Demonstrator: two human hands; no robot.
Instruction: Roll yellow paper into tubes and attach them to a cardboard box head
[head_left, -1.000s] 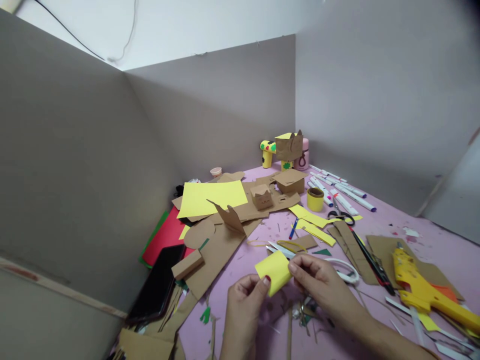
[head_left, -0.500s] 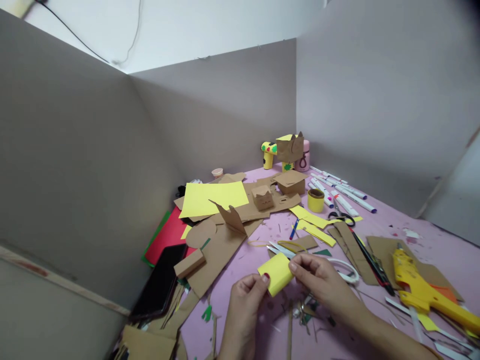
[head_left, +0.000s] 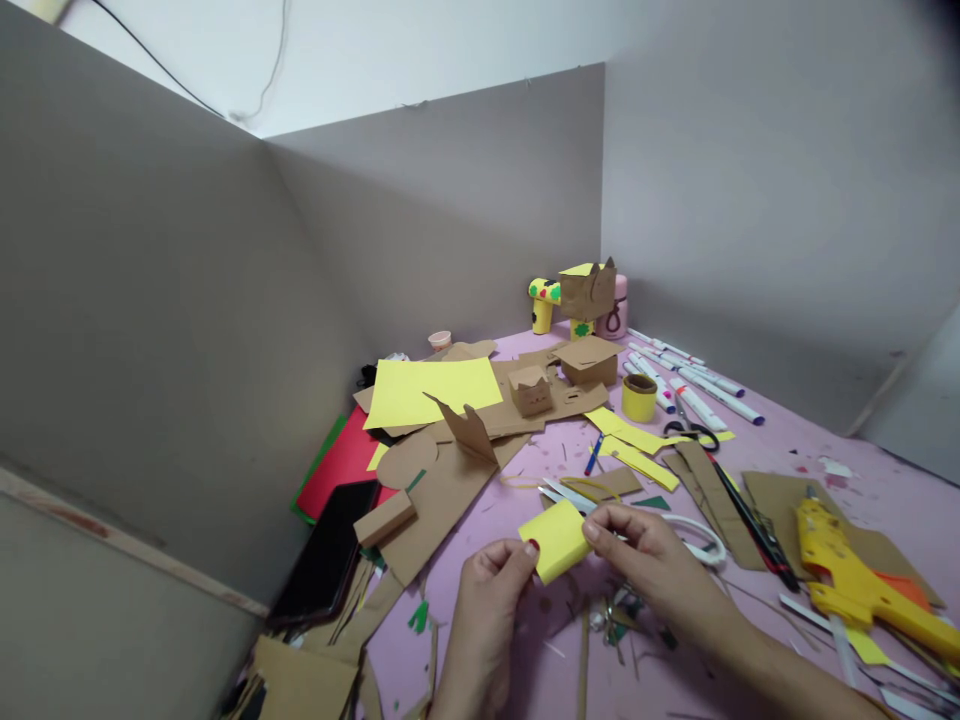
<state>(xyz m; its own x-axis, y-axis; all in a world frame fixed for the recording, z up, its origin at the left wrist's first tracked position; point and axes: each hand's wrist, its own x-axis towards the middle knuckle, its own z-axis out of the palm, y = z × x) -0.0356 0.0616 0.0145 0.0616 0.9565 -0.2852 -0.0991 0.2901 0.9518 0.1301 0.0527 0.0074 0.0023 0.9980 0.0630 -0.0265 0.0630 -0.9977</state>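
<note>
A small curved piece of yellow paper (head_left: pixel 556 538) is held just above the pink table (head_left: pixel 787 440) between both hands. My left hand (head_left: pixel 487 590) pinches its near left edge with thumb and fingers closed. My right hand (head_left: pixel 645 560) pinches its right edge, fingers closed on it. White-handled scissors (head_left: pixel 637 512) lie on the table right behind the paper. Paper scraps lie under my hands.
Brown cardboard pieces (head_left: pixel 450 470), a yellow sheet (head_left: pixel 431 388), red paper (head_left: pixel 341 465) and a black phone (head_left: pixel 326 560) lie at left. A yellow tape roll (head_left: pixel 639 397), markers (head_left: pixel 697 380), black scissors (head_left: pixel 694 432), yellow glue gun (head_left: pixel 855 580) lie at right. Grey partition walls (head_left: pixel 150 300) enclose the table.
The view has shifted slightly. Both hands keep hold of the yellow paper, which has turned a little flatter between them.
</note>
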